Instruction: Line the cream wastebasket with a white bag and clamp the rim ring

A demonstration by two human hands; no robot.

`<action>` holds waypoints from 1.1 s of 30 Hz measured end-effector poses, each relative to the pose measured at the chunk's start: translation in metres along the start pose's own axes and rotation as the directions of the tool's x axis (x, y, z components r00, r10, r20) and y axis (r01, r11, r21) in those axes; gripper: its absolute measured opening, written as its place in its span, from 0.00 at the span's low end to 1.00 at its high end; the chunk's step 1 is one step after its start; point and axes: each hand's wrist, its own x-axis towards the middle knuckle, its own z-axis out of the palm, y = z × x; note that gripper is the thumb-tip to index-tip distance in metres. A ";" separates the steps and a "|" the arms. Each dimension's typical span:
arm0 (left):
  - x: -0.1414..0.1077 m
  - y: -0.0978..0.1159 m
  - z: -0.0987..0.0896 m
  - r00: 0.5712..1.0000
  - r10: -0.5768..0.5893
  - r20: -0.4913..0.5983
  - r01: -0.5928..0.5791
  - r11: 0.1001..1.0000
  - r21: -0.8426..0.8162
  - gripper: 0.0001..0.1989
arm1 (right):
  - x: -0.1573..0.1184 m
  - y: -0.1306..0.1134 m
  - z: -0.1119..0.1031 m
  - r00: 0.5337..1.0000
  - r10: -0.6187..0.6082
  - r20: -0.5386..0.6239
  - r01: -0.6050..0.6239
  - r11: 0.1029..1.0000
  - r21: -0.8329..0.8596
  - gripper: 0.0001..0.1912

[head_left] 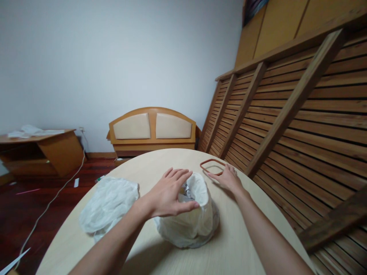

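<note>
On the round worktop (243, 236), a crumpled white bag (110, 206) lies toward nine o'clock. Next comes the left hand (169, 193), its grip spread over the mouth of a container lined with white plastic (189, 225), which stands near the clock's centre. Inside are silvery contents (187, 191), any print on them too blurred to read. Toward one o'clock, the right hand (228, 178) pinches a brown rounded frame (213, 160) by its near-right corner, between thumb and fingers.
</note>
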 end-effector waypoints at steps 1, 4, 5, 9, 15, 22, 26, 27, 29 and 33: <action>0.000 0.000 0.000 1.000 -0.003 -0.004 0.003 1.000 -0.003 0.45 | 0.000 0.004 0.007 1.000 0.018 -0.011 -0.018 1.000 -0.013 0.60; 0.000 0.000 0.000 1.000 0.004 -0.015 -0.005 1.000 -0.011 0.44 | -0.001 0.017 0.025 0.993 0.085 -0.085 -0.090 0.994 -0.061 0.58; 0.000 0.000 0.000 1.000 0.010 -0.019 -0.010 1.000 -0.011 0.44 | -0.002 0.020 0.030 0.989 0.111 -0.097 -0.119 0.990 -0.079 0.58; 0.000 0.000 -0.001 1.000 0.012 -0.025 -0.012 1.000 -0.004 0.44 | -0.003 0.028 0.040 0.980 0.180 -0.085 -0.189 0.975 -0.120 0.56; 0.001 0.000 -0.001 1.000 0.003 -0.019 -0.003 1.000 -0.002 0.45 | -0.004 0.028 0.044 0.980 0.189 -0.062 -0.196 0.971 -0.134 0.53; 0.004 -0.001 0.001 1.000 0.007 -0.029 -0.008 1.000 -0.030 0.45 | -0.006 0.027 0.045 0.978 0.201 -0.051 -0.205 0.975 -0.089 0.56; 0.004 -0.003 0.003 0.999 -0.017 -0.027 0.016 1.000 -0.024 0.46 | -0.003 0.012 0.026 0.991 0.129 -0.040 -0.128 0.991 0.024 0.50; 0.004 -0.003 0.003 0.999 -0.023 -0.026 0.023 1.000 -0.018 0.46 | -0.001 0.005 0.018 0.997 0.060 -0.054 -0.052 0.987 0.149 0.45; 0.006 -0.004 0.005 0.999 -0.031 -0.028 0.031 0.999 -0.005 0.47 | 0.000 -0.011 -0.002 0.995 -0.087 -0.047 0.096 0.967 0.235 0.31; 0.008 -0.006 0.006 0.998 -0.035 -0.045 0.036 0.999 0.010 0.47 | -0.012 -0.046 -0.051 0.935 -0.356 -0.012 0.333 0.862 0.382 0.20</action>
